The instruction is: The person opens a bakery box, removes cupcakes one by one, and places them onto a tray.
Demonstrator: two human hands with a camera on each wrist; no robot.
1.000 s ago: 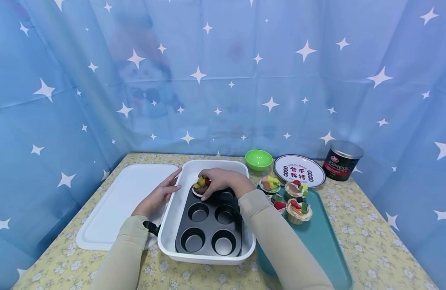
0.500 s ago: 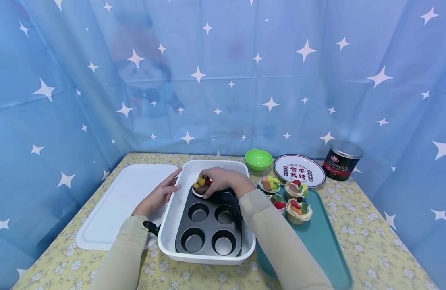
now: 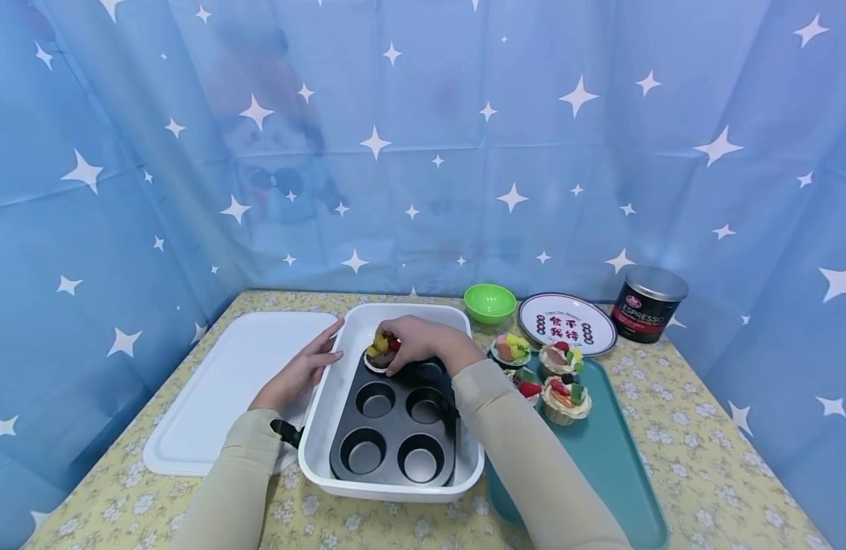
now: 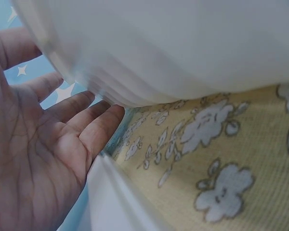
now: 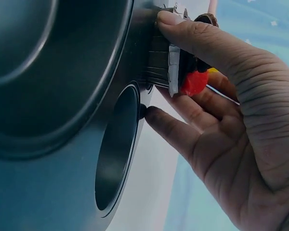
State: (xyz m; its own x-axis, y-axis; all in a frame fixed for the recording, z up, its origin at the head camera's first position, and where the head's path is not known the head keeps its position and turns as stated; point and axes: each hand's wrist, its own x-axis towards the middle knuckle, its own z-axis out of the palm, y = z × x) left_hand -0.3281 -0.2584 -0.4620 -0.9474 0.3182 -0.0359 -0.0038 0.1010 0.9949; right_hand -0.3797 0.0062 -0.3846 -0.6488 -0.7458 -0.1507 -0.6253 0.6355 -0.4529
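My right hand (image 3: 423, 341) grips a fruit-topped chocolate cupcake (image 3: 379, 356) at the far left cup of a dark muffin tin (image 3: 401, 428). In the right wrist view the thumb and fingers pinch the cupcake's ridged case (image 5: 160, 65), low at the tin's surface. The tin lies inside a white rectangular pan (image 3: 322, 451). Along the pan's left wall rests my left hand (image 3: 302, 370), fingers extended. From the left wrist view, the fingertips (image 4: 116, 115) of that hand meet the pan's outer side. My right hand partly covers the far right cup; the nearer cups hold nothing.
Several fruit-topped cupcakes (image 3: 565, 401) stand on a teal tray (image 3: 608, 473) at the right. Behind are a green bowl (image 3: 490, 303), a printed plate (image 3: 567, 325) and an espresso can (image 3: 649, 305). A white board (image 3: 223, 382) lies left, beside a black handle (image 3: 287, 432).
The muffin tin has shifted very slightly left inside the pan. Both hands keep nearly the same place, and the right one still grips the cupcake.
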